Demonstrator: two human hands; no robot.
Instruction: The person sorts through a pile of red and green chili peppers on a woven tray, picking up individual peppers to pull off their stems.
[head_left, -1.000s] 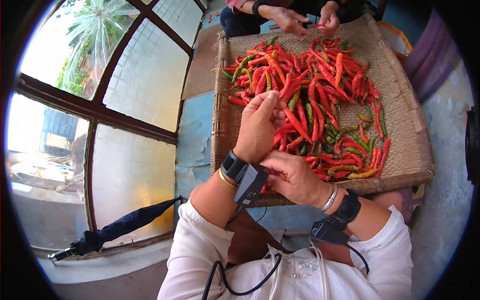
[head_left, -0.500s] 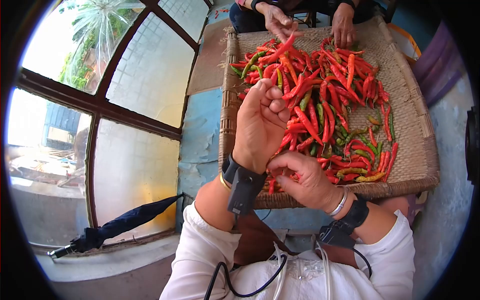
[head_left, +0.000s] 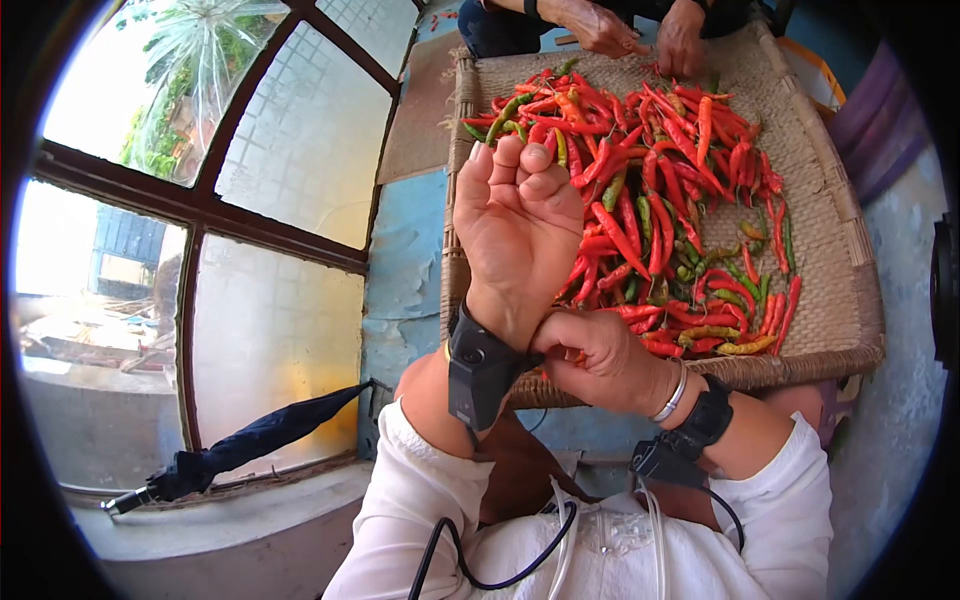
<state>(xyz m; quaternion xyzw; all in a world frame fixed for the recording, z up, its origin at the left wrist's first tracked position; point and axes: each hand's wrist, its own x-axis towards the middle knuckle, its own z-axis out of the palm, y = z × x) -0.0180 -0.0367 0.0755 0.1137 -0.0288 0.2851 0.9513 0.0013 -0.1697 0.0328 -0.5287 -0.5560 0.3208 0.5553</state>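
Note:
My left hand (head_left: 518, 225) is raised palm up over the near left part of the woven tray (head_left: 830, 260), its fingers loosely curled and holding nothing. A black device (head_left: 482, 372) on a strap is fastened round my left wrist. My right hand (head_left: 612, 362) is at that wrist, thumb and fingers closed at the strap's edge; the fingertips are partly hidden. Beneath and beyond my hands lies a heap of red chilli peppers (head_left: 625, 225), with some green chilli peppers (head_left: 655, 215) mixed in. A second black wrist device (head_left: 668, 462) is on my right forearm.
Across the tray, another person's two hands (head_left: 600, 28) (head_left: 681, 40) are close together over the far edge. A folded dark umbrella (head_left: 260, 440) leans along the window sill (head_left: 230, 520) at left. Black cables (head_left: 455, 560) run over my white top.
My left hand has turned more palm up and its fingers have loosened. My right hand has moved in against the left wrist. The other person's hand has drawn back from the heap.

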